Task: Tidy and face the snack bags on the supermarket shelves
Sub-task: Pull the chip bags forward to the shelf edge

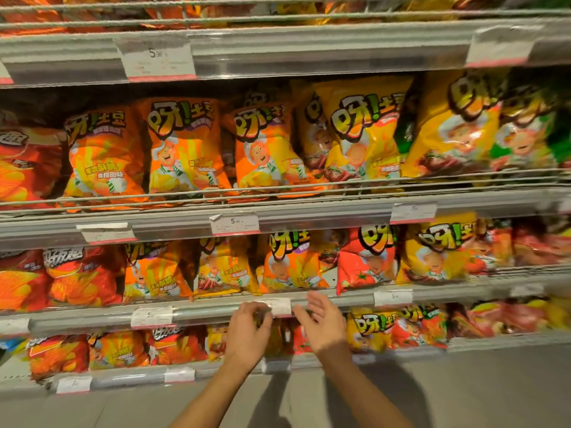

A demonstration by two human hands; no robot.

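Orange, yellow and red snack bags stand in rows on wire-fronted shelves. My left hand is at the lowest shelf, its fingers curled over the top edge of a dark orange snack bag that stands between my two hands. My right hand hovers just right of that bag, fingers spread and holding nothing, with its fingertips in front of the shelf rail. Above the rail, an orange bag and a red bag lean at angles. The picture is blurred.
Price tags clip onto each grey shelf rail. A wire guard runs across the front of the middle shelf. Red bags fill the left side and yellow ones the right. Grey floor lies below.
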